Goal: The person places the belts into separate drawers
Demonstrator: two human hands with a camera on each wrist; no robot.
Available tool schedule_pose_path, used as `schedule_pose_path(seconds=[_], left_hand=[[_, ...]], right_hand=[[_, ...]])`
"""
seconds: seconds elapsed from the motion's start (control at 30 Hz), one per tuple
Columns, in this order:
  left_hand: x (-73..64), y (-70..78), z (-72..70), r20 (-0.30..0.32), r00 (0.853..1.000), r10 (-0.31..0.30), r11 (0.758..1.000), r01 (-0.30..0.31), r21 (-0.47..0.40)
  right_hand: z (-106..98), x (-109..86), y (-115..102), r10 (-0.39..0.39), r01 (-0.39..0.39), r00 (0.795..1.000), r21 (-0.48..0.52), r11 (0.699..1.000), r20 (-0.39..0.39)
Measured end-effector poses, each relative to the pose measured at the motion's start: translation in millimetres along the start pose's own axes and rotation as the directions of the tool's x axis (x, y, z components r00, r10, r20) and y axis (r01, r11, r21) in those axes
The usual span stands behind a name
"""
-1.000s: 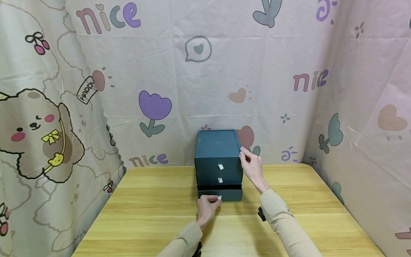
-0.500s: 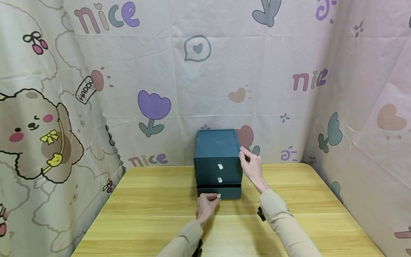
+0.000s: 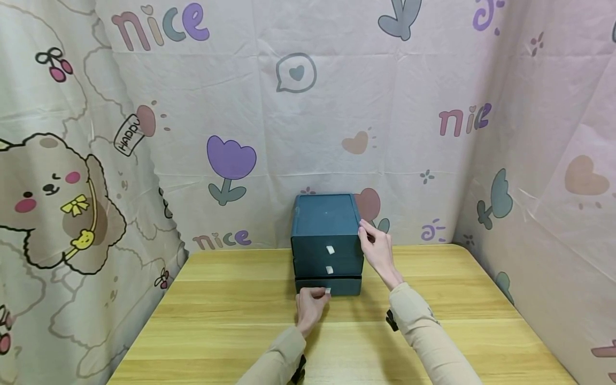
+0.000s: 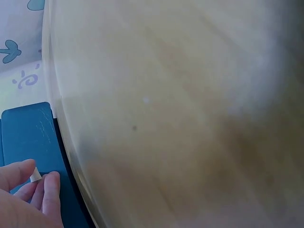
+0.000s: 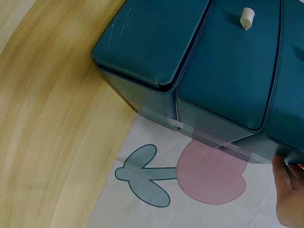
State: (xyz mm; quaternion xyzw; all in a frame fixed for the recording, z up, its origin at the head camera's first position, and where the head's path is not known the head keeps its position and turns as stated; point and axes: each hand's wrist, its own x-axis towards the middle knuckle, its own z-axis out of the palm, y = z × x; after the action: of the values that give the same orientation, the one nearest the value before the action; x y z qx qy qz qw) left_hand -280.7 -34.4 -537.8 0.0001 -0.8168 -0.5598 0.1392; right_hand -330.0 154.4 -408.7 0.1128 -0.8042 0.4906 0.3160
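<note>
A dark teal three-drawer storage box (image 3: 326,214) stands near the back of the table, with a white pull tab on each drawer. My left hand (image 3: 310,309) pinches the pull tab (image 4: 36,175) of the bottom drawer (image 3: 344,286) between thumb and fingers. That drawer sits slightly proud of the box, with a thin dark gap along its top. Against the box's upper right edge rest the fingertips of my right hand (image 3: 377,250), fairly straight; the right wrist view shows only part of this hand at its edge. The middle drawer (image 5: 232,61) and top drawer (image 3: 308,246) are pushed in.
The wooden table (image 3: 231,299) extends on both sides of the box. A printed cloth (image 3: 308,123) hangs behind it and along both sides, close to the box's back.
My left hand has moved forward, sliding the bottom drawer inward until only a narrow gap shows. The right hand has kept its place on the box's side.
</note>
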Motion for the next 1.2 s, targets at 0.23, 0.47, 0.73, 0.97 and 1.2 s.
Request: schedule_pose_path(seconds=[0.23, 0.47, 0.73, 0.97, 1.2], left_hand=[[0.8, 2.2, 2.6, -0.051, 0.998, 0.041, 0.999, -0.039, 0.033], [3.0, 4.8, 3.6, -0.059, 0.998, 0.018, 0.999, -0.016, 0.031], [5.7, 4.2, 5.3, -0.048, 0.999, -0.018, 0.999, 0.020, 0.032], [7.0, 5.7, 6.1, -0.061, 0.998, -0.004, 0.999, 0.007, 0.044], [7.4, 4.3, 6.5, -0.060, 0.998, -0.005, 0.999, 0.007, 0.032]], right_hand=[[0.0, 0.4, 0.1, -0.003, 0.003, 1.000, -0.001, 1.000, 0.004], [-0.7, 0.3, -0.7, 0.005, -0.005, 1.000, 0.008, 1.000, 0.010], [-0.6, 0.6, 0.2, 0.006, -0.006, 1.000, 0.011, 1.000, 0.010], [0.0, 1.1, 0.7, 0.006, -0.006, 1.000, 0.004, 1.000, 0.003], [0.5, 0.3, 0.9, 0.004, -0.004, 1.000, 0.001, 1.000, -0.003]])
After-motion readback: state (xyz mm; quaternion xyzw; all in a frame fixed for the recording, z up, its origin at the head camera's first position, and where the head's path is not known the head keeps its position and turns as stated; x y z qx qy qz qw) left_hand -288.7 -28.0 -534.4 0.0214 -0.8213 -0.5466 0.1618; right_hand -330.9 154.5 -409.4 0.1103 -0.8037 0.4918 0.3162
